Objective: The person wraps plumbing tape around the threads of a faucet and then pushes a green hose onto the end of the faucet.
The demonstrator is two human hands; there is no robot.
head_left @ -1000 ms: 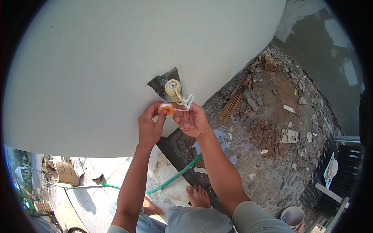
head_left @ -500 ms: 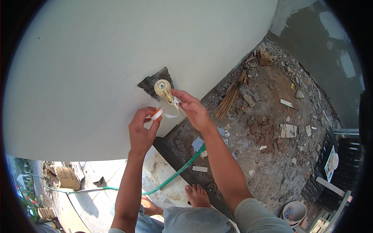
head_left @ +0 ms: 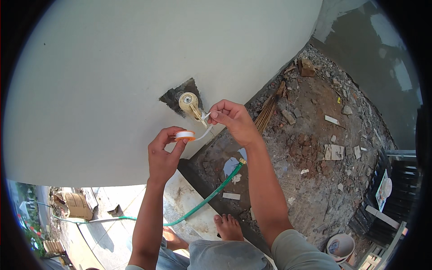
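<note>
A cream-coloured tap (head_left: 188, 101) sticks out of the pale wall through a rough dark patch. Between the thumb and fingers of my left hand (head_left: 163, 150) is an orange-rimmed spool of white thread seal tape (head_left: 184, 135), just below the tap. A loose strip of white tape (head_left: 204, 134) runs from the spool up toward the tap's outlet. My right hand (head_left: 233, 118) pinches the tape close to the outlet, with thumb and forefinger together. How the tape lies around the outlet is partly hidden.
A green hose (head_left: 209, 196) with a brass-coloured end lies below my hands. To the right are a stick broom (head_left: 269, 110), rubble, broken tile pieces (head_left: 334, 151) and a white bucket (head_left: 341, 246). My bare foot (head_left: 228, 227) stands near the step edge.
My right hand has moved slightly right and its fingers have closed on the tape beside the tap. The spool in my left hand has turned flatter. More of the hose end shows.
</note>
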